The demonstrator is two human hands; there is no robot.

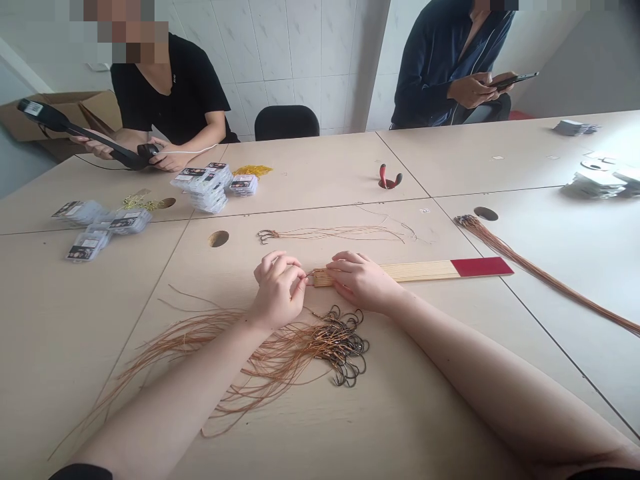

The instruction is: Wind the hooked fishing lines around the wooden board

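My left hand is closed in a pinch at the left end of a flat wooden stick with a red tip; what it pinches is too small to name, perhaps a thin line or hook. My right hand lies over the stick's left end with fingers curled down, pressing it to the table. Just in front of my hands lies a heap of dark fish hooks tied to brown lines that fan out to the left under my left forearm.
A small bunch of hooked lines lies beyond the stick. A long brown bundle runs along the right. Red pliers, stacks of small packets, and white cards lie farther off. Two people sit across, holding devices.
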